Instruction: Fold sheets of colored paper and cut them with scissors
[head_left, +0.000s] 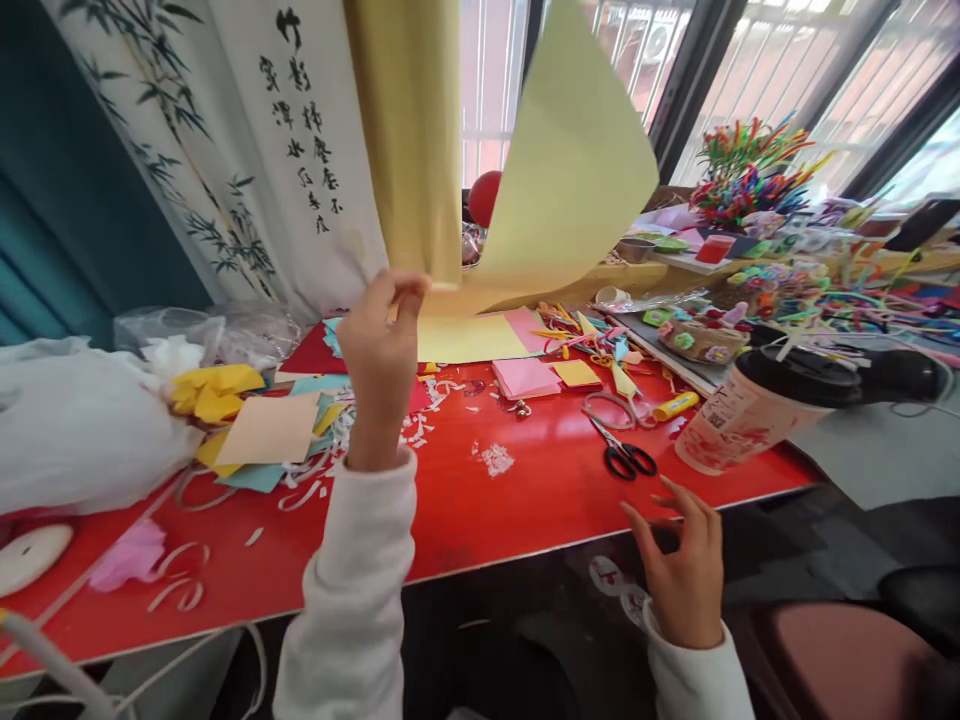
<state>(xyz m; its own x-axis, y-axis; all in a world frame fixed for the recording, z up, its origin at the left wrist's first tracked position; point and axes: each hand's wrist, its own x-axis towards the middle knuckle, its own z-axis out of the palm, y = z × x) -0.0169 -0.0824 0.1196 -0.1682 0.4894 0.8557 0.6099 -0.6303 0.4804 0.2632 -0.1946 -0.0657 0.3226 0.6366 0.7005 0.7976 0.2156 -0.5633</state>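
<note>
My left hand (381, 350) is raised over the table and pinches the edge of a large pale yellow sheet of paper (574, 170). The sheet curls up and away to the right, in front of the window. My right hand (686, 565) is off the table's front edge, fingers apart, holding nothing. Just beyond it lie scissors with black handles (628, 460). Further back are pink paper squares (525, 379), a yellow paper square (576, 373) and another pale yellow sheet (465, 339) lying flat.
A paper cup with a black lid (731, 415) stands at the red table's (517, 510) right end, near a yellow glue stick (675, 406). On the left are a white plastic bag (82, 420), coloured paper squares (270, 428) and paper scraps. Colourful pipe cleaners (742, 190) fill the right back.
</note>
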